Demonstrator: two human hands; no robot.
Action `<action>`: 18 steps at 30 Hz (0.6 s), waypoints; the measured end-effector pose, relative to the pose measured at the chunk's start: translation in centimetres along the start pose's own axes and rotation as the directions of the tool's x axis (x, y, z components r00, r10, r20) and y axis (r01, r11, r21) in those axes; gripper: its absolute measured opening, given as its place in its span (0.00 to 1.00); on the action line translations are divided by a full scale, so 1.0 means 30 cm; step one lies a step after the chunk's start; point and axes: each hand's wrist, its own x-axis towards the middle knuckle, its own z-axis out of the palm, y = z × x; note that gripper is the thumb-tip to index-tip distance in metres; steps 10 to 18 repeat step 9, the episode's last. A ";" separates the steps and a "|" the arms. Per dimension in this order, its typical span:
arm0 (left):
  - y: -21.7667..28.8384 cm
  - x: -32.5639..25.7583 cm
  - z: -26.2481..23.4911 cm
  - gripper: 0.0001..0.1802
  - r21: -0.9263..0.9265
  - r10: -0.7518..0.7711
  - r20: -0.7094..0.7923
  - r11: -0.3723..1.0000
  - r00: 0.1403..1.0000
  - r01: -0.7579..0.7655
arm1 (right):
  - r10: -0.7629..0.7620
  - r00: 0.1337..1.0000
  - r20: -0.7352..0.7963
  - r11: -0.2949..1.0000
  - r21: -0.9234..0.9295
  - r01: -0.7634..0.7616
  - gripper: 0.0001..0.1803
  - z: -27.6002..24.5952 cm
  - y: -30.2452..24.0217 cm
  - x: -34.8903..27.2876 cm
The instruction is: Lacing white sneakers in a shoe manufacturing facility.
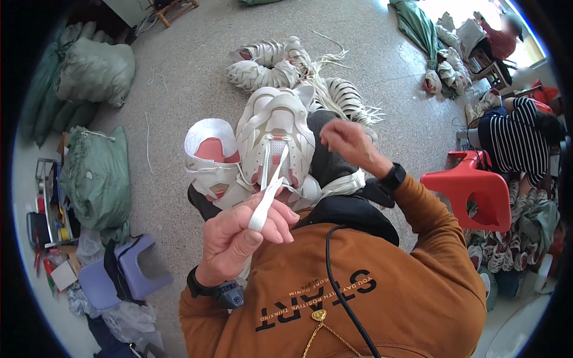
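Observation:
A white sneaker (276, 116) with grey and pink parts lies over my lap, its toe away from me. My left hand (242, 230) is closed on a flat white shoelace (265, 206), which loops round the fingers and runs up to the sneaker's eyelets. My right hand (352, 143) hovers right of the sneaker with curled fingers; what they hold, if anything, does not show. Left of the sneaker sits another white shoe (210, 161) with a pink lining, its opening up. A bundle of white laces (344, 184) lies across my right leg.
Beyond my knees, laced white shoe uppers (262, 76) lie on the speckled floor (185, 65). Green sacks (94, 179) and a purple stool (134, 271) stand left. At right are a red stool (468, 191), a person in stripes (516, 140) and piled shoes (501, 253); another person sits farther back.

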 end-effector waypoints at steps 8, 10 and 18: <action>0.013 0.009 0.052 0.12 0.227 -0.035 0.105 0.974 0.994 0.010 | 0.117 0.965 0.236 0.893 0.401 -0.206 0.11 0.153 -0.101 -0.090; 0.013 0.010 0.057 0.12 0.270 -0.037 0.137 0.963 0.990 -0.001 | 0.107 0.969 0.221 0.893 0.407 -0.191 0.13 0.175 -0.100 -0.083; 0.013 0.010 0.057 0.12 0.270 -0.037 0.137 0.963 0.990 -0.001 | 0.107 0.969 0.221 0.893 0.407 -0.191 0.13 0.175 -0.100 -0.083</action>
